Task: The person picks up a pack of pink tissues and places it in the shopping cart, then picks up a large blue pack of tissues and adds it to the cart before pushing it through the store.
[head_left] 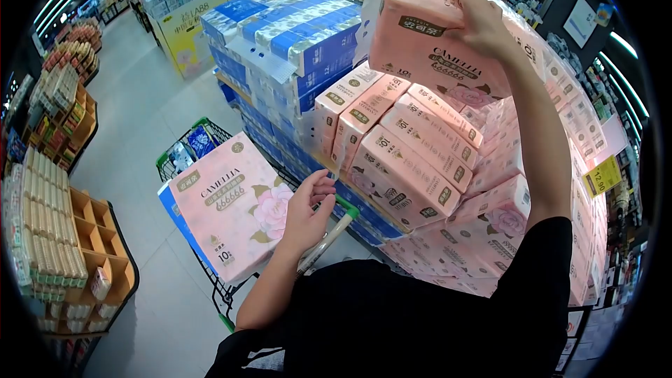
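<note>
A shopper's right hand [483, 21] is raised to a pink plastic-wrapped tissue pack [427, 49], fingers spread wide over its upper edge and clamped on it, holding it above a sloping stack of matching pink packs [413, 154]. The left hand [308, 213] lies on the grey, green-tipped cart handle [329, 234], fingers loosely curled; whether they close round the bar cannot be told. Just beside that hand, a second pink tissue pack [231, 203] stands tilted in the green wire shopping cart [168, 161]. Blue-and-white wrapped paper rolls [294, 35] are piled behind the stack. A yellow price tag [600, 176] hangs at right; wooden shelves [98, 238] line the aisle at left.
</note>
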